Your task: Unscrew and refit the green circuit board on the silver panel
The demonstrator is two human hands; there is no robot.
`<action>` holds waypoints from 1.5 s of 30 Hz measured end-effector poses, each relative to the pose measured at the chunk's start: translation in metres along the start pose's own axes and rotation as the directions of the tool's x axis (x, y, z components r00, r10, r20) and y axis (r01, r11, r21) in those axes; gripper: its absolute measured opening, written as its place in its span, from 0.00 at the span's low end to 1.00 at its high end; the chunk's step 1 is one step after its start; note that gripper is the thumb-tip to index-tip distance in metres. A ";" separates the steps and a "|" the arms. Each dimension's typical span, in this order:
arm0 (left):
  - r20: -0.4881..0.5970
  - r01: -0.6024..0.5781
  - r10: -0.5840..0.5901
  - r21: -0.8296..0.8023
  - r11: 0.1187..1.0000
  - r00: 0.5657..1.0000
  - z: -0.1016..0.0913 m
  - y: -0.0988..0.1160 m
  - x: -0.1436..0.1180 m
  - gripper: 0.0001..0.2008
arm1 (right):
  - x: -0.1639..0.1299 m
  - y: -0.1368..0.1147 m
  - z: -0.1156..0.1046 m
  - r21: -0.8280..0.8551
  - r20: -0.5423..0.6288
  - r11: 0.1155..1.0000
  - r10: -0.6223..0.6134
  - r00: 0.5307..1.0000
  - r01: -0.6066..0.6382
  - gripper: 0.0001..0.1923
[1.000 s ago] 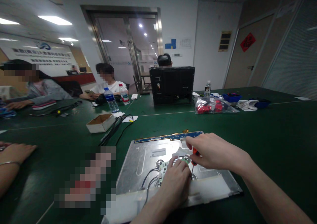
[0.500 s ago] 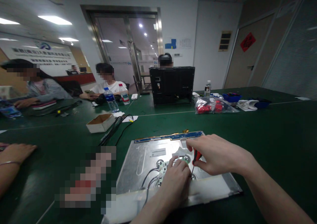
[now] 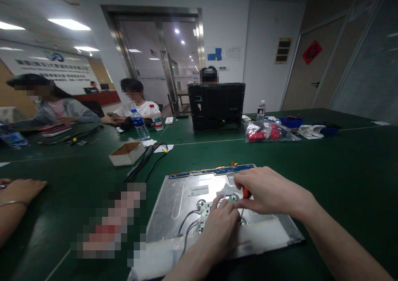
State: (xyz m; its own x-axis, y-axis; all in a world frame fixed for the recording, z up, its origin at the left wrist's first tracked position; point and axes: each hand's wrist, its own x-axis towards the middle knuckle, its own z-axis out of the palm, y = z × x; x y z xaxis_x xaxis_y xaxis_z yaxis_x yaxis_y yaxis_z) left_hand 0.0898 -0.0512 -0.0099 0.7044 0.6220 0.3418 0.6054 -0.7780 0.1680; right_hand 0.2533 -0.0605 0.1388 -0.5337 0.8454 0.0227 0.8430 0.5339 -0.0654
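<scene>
A silver display panel [image 3: 168, 208] lies back side up on the green table, with a narrow blue circuit strip [image 3: 214, 171] along its far edge. My right hand [image 3: 273, 192] grips a red-and-black screwdriver [image 3: 246, 192], its thin shaft pointing down beside my left fingers. The tip is hidden behind my left hand [image 3: 222, 221]. That hand has its bent fingers on a small green-white circuit board [image 3: 204, 211] near the panel's middle, holding it. Dark wires [image 3: 185, 223] run from the board's left side. A whitish strip [image 3: 264, 236] covers the panel's near edge.
An open cardboard box [image 3: 126, 154] and black cables [image 3: 141, 163] lie to the left. Another person's hand [image 3: 26, 192] rests at the far left. Ahead stand a black monitor casing [image 3: 216, 107], bottles [image 3: 139, 124] and a plastic bag of red parts [image 3: 267, 132]. Several people sit around.
My right fingers have shifted on the screwdriver handle, so less of it shows. My left hand stays on the board. At far left, a seated person's arms have moved.
</scene>
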 end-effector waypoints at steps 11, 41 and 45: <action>0.012 0.012 -0.013 0.026 1.000 1.000 0.003 -0.001 0.000 0.02 | 0.004 0.001 0.002 -0.039 -0.028 0.998 0.051 0.998 -0.053 0.06; 0.007 0.000 0.000 0.000 1.000 1.000 0.005 -0.003 0.000 0.02 | 0.002 -0.001 0.000 -0.011 -0.012 1.000 0.024 1.000 -0.024 0.05; 0.001 0.017 -0.017 0.000 1.000 1.000 0.006 -0.003 0.000 0.03 | 0.001 -0.001 0.001 0.003 0.008 1.000 0.008 1.000 -0.008 0.07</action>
State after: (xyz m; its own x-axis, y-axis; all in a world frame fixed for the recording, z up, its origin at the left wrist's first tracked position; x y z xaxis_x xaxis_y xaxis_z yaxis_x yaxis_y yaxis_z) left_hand 0.0899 -0.0488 -0.0156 0.6946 0.6349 0.3384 0.6170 -0.7676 0.1735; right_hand 0.2513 -0.0602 0.1380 -0.5271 0.8497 0.0141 0.8472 0.5268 -0.0685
